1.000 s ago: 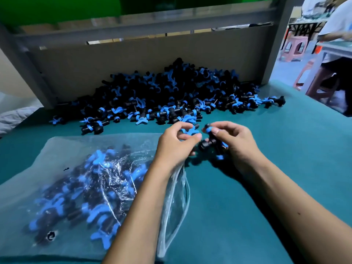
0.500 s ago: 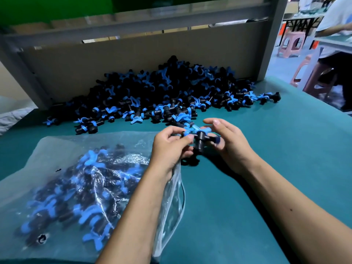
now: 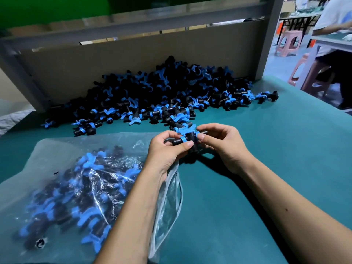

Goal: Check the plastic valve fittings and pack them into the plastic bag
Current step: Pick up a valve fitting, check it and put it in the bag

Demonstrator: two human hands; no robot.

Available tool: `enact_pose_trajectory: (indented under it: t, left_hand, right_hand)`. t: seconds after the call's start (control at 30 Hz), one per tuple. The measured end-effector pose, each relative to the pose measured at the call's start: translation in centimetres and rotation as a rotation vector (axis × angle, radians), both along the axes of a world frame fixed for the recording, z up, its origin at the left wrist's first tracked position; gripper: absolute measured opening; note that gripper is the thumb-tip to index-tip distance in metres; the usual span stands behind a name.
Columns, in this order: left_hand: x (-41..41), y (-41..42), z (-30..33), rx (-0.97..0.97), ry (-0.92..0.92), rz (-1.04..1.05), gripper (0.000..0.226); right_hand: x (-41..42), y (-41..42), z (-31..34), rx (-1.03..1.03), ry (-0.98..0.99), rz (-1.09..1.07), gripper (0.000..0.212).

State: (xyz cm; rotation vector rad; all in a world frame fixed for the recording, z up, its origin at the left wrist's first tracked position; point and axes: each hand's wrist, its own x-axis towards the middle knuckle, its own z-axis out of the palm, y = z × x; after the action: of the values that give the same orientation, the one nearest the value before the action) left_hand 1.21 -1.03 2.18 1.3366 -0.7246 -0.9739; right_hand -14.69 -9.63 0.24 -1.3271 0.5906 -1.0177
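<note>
A black valve fitting with blue handle (image 3: 187, 136) is held between both hands just above the green table. My left hand (image 3: 167, 149) pinches its left end with thumb and fingers; my right hand (image 3: 222, 143) pinches its right end. A big pile of the same black-and-blue fittings (image 3: 162, 94) lies behind the hands against a cardboard wall. A clear plastic bag (image 3: 62, 149) holding several fittings lies at the lower left, its open mouth under my left wrist.
The green table top (image 3: 266, 168) spreads to the right of the hands. A cardboard wall (image 3: 114, 60) and grey metal frame (image 3: 268, 35) close the back. At the far right sit a person and pink stools (image 3: 289, 42) beyond the table edge.
The hands have lifted the fitting and brought it between them; both now pinch its ends, where earlier the right hand alone held it low near the table.
</note>
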Motion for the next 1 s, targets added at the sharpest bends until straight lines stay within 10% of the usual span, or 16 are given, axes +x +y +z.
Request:
enact_pose_trajectory:
  t: [0.37,0.7,1.0]
  left_hand:
    - [1.1,0.2,1.1,0.017,-0.038,0.079,0.024]
    - [-1.1,-0.3,1.4,-0.040,-0.079,0.203,0.029]
    - [-0.3,0.2,2.4,0.373,-1.202,-0.030,0.056]
  right_hand:
    - [0.0,-0.4,0.0,0.139,-0.128,-0.225,0.035]
    - [0.9,0.7,-0.5,-0.357,0.297,-0.233,0.030]
    - [0.1,-0.1,0.9,0.344,-0.212,-0.166,0.019]
